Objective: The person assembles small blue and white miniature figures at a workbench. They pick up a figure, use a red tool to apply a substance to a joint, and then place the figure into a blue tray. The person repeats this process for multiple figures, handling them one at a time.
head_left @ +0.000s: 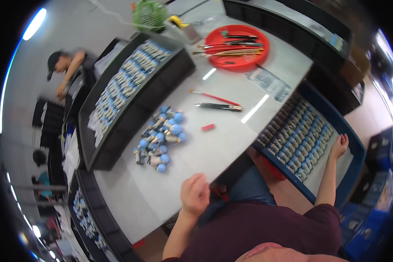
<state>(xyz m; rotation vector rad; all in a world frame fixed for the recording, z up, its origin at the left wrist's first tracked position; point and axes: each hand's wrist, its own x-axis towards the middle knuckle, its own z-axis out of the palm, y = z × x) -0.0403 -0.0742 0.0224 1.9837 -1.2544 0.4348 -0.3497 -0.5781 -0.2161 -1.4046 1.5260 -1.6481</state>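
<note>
1. out to the right goes the arm, and the right hand point(339, 146) is over the bare, pale end of the blue tray point(358, 157), fingers bent; whether they pinch anything, i cannot tell.
2. left hand point(194, 194) now: raised by the table's near edge, blurred, fingers loosely curled, no object visible in it; any grip, i cannot tell.
3. the small figures: tray figures point(303, 135) lie in tidy rows beside the right hand, while loose figures point(160, 137), blue-topped, sit heaped on the table point(170, 187), beyond the left.
4. good form here, i'd judge: light fingertips, wrist lifted over the finished rows, spacing matched to the neighbours, eyes on the tray while reaching.
5. the surface: glossy, pale, streaked with reflections; a red-handled brush point(216, 98), a dark slim tool point(220, 106) and a red block point(208, 127) lie apart, with more brushes in a red dish point(265, 41).
6. round the room: a dark crate point(161, 91) packed with figures, a green fan point(148, 15), and a capped co-worker point(65, 72) off to the left.
</note>
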